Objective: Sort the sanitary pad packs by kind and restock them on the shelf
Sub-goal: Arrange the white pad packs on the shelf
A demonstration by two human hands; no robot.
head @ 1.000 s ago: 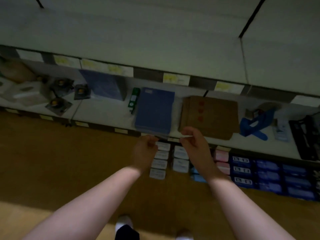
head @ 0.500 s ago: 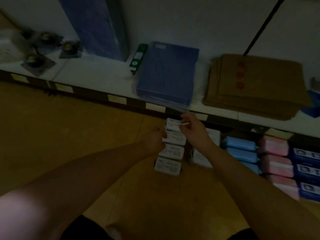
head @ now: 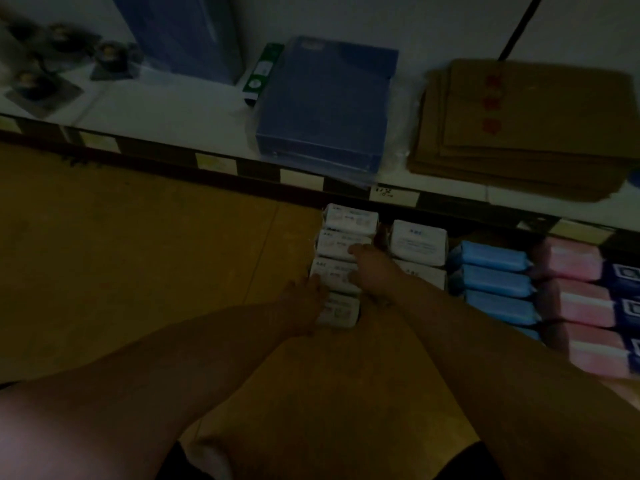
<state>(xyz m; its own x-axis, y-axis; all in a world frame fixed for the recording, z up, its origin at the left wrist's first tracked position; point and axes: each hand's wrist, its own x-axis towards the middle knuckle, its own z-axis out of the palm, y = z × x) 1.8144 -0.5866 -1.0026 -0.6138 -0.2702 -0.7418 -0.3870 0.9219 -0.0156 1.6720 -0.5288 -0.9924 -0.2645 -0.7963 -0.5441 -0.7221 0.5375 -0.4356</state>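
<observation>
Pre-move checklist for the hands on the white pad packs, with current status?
1. Both hands at white pack column: ok; left hand on its left side, right hand on its right.
2. Grip closed round a pack: cannot tell, too dark.
3. Kinds kept apart: ok; blue packs and pink packs sit in their own columns.
4. Room behind the column: cannot tell; upper shelf hides it.

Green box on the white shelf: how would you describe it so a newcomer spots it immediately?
Find the white shelf above the rows of packs. On it a flat blue box lies to the right of a tall blue folder. The green box is the narrow one in the gap between them, the only green thing on that shelf.
</observation>
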